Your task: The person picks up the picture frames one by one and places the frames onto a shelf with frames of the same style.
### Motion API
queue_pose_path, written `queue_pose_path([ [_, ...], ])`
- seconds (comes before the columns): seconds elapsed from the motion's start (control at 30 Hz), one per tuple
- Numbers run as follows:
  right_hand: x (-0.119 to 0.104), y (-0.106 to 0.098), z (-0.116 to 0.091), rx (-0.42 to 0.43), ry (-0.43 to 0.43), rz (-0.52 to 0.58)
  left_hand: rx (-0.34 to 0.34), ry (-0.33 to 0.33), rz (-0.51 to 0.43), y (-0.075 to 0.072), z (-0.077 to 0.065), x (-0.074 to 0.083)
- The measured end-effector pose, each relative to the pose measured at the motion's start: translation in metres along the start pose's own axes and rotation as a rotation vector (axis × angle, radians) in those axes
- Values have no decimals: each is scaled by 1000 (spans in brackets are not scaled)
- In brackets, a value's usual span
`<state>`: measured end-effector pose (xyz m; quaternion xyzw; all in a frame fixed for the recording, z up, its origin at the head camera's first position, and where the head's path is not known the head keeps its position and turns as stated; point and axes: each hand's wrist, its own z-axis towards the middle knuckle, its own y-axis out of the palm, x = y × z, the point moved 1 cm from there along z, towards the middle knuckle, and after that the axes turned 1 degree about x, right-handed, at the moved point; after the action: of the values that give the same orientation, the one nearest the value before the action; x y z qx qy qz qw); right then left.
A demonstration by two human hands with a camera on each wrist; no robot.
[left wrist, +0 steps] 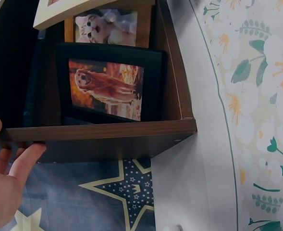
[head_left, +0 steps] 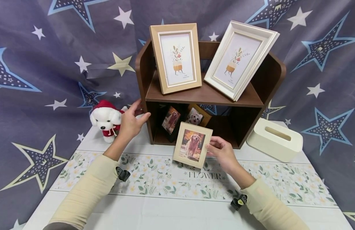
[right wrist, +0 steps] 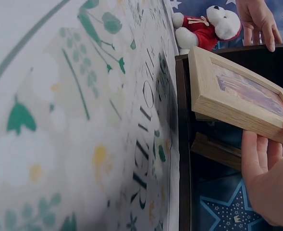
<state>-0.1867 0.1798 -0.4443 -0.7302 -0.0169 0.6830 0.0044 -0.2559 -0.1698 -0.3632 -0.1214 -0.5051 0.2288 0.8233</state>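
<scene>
My right hand (head_left: 224, 155) grips the right edge of a light wood picture frame (head_left: 192, 145) with a golden retriever photo, held in front of the lower shelf opening. In the right wrist view its thumb lies on the front and the fingers (right wrist: 268, 154) go behind. My left hand (head_left: 132, 119) holds the left side panel of the dark brown shelf (head_left: 169, 95), thumb on the inner side and fingers outside. Inside the lower compartment, a black picture frame (left wrist: 153, 84) with a dog photo stands on the left. Behind it leans a brown wood frame (head_left: 206, 119) with a cat photo.
On the upper shelf stand a tan frame (head_left: 163, 76) and a tilted white frame (head_left: 216, 67), both with plant pictures. A white plush dog (head_left: 105, 117) in red sits left of the shelf. To the right lies a cream tissue box (head_left: 269, 145). A floral runner (head_left: 154, 182) crosses the table.
</scene>
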Motion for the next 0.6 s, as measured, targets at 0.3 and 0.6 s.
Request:
queue_pose_path([
  [0.3, 1, -13, -1, 24, 21, -4, 7, 1, 1, 0, 0, 0],
  [0.6, -3, -24, -2, 49, 17, 7, 16, 12, -12, 1, 0, -1],
])
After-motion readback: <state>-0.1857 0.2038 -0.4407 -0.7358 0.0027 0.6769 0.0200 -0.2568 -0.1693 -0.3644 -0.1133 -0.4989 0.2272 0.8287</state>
